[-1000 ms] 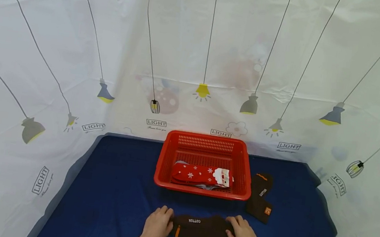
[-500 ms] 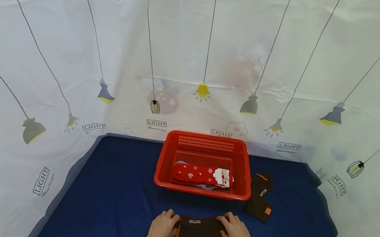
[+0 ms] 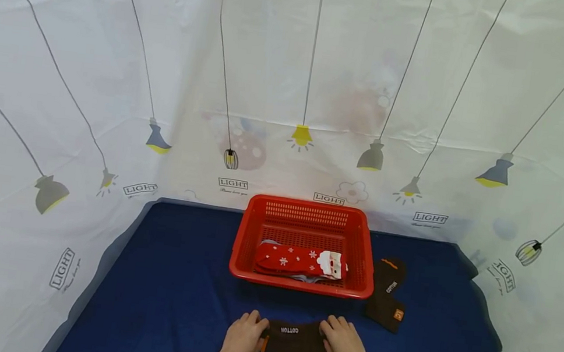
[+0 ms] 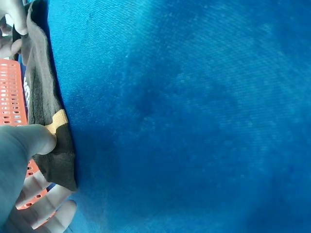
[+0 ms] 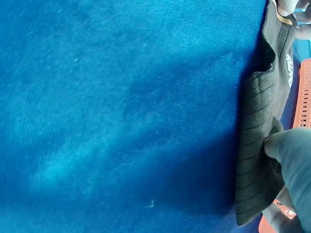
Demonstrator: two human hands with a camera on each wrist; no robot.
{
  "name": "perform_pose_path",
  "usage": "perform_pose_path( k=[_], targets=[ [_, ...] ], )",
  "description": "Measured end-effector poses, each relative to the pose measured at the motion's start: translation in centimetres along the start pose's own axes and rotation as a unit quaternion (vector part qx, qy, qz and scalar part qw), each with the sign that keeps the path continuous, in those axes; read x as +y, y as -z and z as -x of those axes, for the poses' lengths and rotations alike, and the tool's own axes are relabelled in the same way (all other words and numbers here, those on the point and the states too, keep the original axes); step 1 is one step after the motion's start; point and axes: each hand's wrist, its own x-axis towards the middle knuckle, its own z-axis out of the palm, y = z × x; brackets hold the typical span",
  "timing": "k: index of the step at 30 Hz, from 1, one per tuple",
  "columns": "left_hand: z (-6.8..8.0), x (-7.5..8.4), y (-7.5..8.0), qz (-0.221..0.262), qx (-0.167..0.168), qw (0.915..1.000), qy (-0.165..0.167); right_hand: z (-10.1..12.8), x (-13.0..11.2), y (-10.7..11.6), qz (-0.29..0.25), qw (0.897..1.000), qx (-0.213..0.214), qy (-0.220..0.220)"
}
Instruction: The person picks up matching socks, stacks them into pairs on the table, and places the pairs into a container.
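Right hand (image 3: 346,346) has shifted inward, pinching brown sock (image 3: 294,343) (gripped end partly hidden).

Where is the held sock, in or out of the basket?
Out: left hand and right hand hold the sock in front of the basket.

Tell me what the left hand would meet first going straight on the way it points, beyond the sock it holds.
Likely the near rim of the red basket; blue cloth lies between it and the left hand. Hand height is hard to judge.
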Motion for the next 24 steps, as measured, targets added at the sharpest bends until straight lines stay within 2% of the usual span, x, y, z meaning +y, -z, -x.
perform_pose_path(
  k=[10, 15, 19, 24],
  targets=[
    [-0.3, 0.1, -0.2, 0.003, 0.011, 0.9999, -0.003, -0.1, -0.2, 0.9, -0.021, 0.999, -0.03, -0.003],
    [-0.4, 0.4, 1.1, 0.016, 0.007, 0.9998, -0.003, 0.1, -0.3, 2.1, -0.067, 0.997, -0.042, -0.018],
    [-0.3, 0.5, 2.0, 0.031, -0.005, 0.9995, -0.001, 0.4, -0.6, 3.6, -0.089, 0.996, -0.025, -0.014],
    [-0.2, 0.8, 2.8, 0.041, 0.005, 0.9991, -0.007, 0.7, -0.9, 5.6, -0.108, 0.994, -0.014, -0.017]
  ],
)
